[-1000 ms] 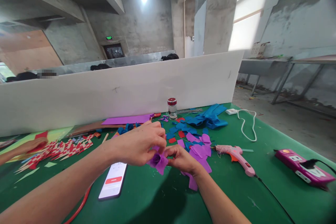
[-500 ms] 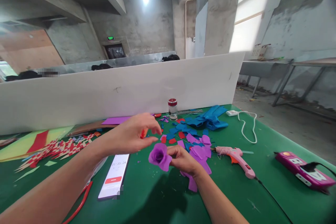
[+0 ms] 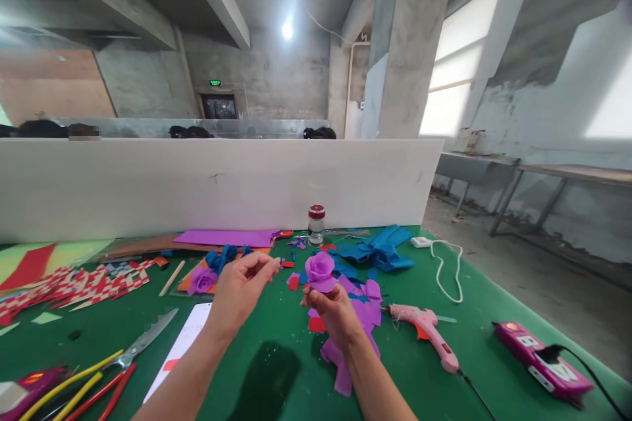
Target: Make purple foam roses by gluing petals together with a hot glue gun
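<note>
Upright over the middle of the green table, a purple paper rose (image 3: 320, 270) is pinched from below by the thumb and fingers of my right hand (image 3: 330, 308). To its left, my left hand (image 3: 247, 279) is closed with thumb and fingertips together; whatever lies between them, if anything, is too small to make out. Behind my left hand lie another purple paper rose (image 3: 201, 281) and some blue paper flowers (image 3: 224, 258). Purple paper pieces (image 3: 363, 319) spread beneath and beside my right hand. A pink glue gun (image 3: 427, 329) rests to the right.
Scissors (image 3: 131, 355) and a phone (image 3: 185, 342) lie at the left. A jar with a red lid (image 3: 316, 227) stands before the white partition (image 3: 247, 191). Blue crepe paper (image 3: 382, 247), a white cable (image 3: 459, 270) and a magenta power box (image 3: 543, 362) occupy the right side.
My right hand has turned the rose from facing me to upright and moved it slightly right. My left hand has drawn back leftward, its fingers coming together. The camera view has shifted.
</note>
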The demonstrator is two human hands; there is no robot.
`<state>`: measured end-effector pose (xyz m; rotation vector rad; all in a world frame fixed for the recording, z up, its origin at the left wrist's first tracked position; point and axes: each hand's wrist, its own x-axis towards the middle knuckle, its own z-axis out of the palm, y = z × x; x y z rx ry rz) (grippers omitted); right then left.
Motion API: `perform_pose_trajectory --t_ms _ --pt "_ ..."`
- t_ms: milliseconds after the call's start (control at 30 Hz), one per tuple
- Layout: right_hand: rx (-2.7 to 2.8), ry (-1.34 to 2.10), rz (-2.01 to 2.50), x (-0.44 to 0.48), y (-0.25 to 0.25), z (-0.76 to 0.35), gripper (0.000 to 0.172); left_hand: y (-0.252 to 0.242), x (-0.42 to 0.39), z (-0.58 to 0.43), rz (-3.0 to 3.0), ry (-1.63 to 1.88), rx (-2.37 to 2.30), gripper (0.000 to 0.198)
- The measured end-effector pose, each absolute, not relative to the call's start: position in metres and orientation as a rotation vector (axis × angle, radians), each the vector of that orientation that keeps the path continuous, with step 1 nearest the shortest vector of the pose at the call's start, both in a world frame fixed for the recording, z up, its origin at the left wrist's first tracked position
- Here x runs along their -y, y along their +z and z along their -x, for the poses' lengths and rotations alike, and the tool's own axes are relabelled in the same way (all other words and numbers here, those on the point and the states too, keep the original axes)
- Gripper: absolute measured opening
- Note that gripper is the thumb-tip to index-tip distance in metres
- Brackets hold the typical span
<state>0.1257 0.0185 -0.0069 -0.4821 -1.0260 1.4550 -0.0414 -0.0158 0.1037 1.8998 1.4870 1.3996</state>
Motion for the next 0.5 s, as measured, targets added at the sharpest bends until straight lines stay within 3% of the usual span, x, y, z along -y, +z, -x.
perform_pose_trajectory --t_ms 267,500 --pt "1.229 0.953 0.600 -0.025 -0.015 -0.124 0.020 0.074 0.027 0.021 -2.075 1.480 -1.335 0.011" --pt "1.362 0.877 0.601 -0.019 -0.009 -0.123 0.017 0.068 0.029 0.022 -2.093 1.382 -1.325 0.013"
